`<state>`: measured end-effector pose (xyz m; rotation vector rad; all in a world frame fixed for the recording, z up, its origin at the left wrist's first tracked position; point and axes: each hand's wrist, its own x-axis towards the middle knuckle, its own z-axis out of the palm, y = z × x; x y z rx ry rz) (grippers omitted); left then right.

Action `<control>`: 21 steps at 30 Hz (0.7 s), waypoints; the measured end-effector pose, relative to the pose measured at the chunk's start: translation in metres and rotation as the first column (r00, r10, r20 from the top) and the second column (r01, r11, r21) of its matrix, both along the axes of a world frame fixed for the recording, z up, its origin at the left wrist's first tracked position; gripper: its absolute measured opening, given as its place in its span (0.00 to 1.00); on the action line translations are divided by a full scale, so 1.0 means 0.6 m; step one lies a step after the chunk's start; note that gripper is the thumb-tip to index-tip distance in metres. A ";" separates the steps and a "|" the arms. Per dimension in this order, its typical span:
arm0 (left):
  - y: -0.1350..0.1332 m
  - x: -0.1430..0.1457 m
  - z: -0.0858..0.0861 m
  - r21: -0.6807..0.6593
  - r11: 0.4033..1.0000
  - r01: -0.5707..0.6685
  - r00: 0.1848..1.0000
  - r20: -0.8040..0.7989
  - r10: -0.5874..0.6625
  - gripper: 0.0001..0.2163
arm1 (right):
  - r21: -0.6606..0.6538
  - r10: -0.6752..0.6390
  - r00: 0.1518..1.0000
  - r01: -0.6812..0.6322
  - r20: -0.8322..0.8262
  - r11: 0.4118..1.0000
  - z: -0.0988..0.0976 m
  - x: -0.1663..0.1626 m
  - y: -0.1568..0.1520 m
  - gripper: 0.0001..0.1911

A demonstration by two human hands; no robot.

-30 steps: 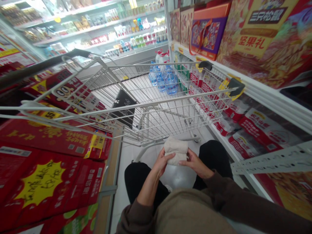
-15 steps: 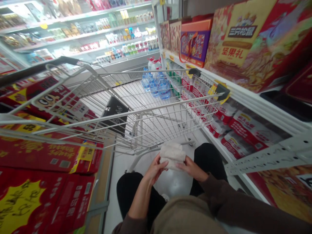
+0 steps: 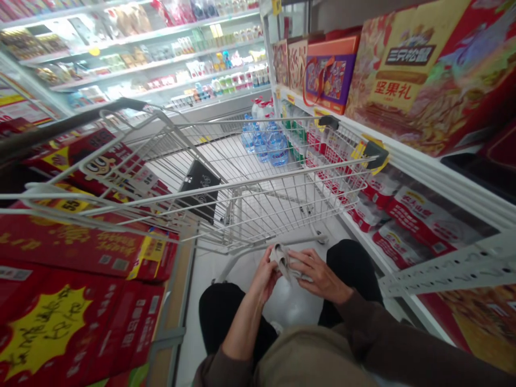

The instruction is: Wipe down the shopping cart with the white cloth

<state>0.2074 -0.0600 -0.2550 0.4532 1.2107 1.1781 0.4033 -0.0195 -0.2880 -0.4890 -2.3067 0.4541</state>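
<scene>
Between my two hands is a folded off-white cloth (image 3: 281,257), with its rolled, layered end facing up. My left hand (image 3: 265,275) grips the cloth's left side, thumb near the folds. My right hand (image 3: 318,275) wraps over the right side, its fingers lying across the fabric and hiding part of it. Both hands are above the pale floor, between my knees in black trousers. Just beyond them stands a wire shopping cart (image 3: 262,180), apart from the cloth.
Red gift boxes (image 3: 121,317) with yellow price signs are stacked on the left. On the right, a shelf (image 3: 403,153) carries nut gift boxes (image 3: 407,75) above packed water bottles. Large blue water bottles (image 3: 264,141) stand beyond the cart, before a lit refrigerated display (image 3: 161,64).
The cloth has turned from lying broad and flat to standing end-up, more bunched. My right hand has moved over it, and the view has shifted slightly left.
</scene>
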 end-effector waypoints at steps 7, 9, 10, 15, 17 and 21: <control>-0.012 -0.016 0.057 0.355 0.830 0.431 0.454 -0.880 0.141 0.35 | 0.126 -0.018 0.997 0.009 0.068 0.992 0.036 0.011 0.015 0.21; -0.006 -0.007 0.073 0.243 0.674 0.698 0.161 -0.970 0.183 0.48 | 0.157 0.010 0.998 -0.018 0.055 0.987 0.053 0.009 0.020 0.20; -0.002 0.000 0.075 0.174 0.623 0.763 0.055 -0.977 0.205 0.53 | 0.155 0.017 0.999 -0.021 0.032 0.988 0.061 0.007 0.022 0.19; 0.024 0.031 0.059 0.117 0.703 0.702 -0.180 -0.925 0.334 0.45 | -0.008 -0.064 0.986 0.063 -0.156 0.998 0.091 -0.004 0.025 0.23; 0.039 0.030 0.069 0.153 0.684 0.713 -0.194 -0.895 0.402 0.40 | -0.037 -0.047 0.988 0.042 -0.145 0.998 0.112 0.010 0.038 0.21; 0.080 0.023 0.148 0.273 0.608 0.745 -0.174 -0.801 0.573 0.34 | 0.021 -0.192 0.948 0.204 -0.253 0.979 0.196 0.098 0.127 0.24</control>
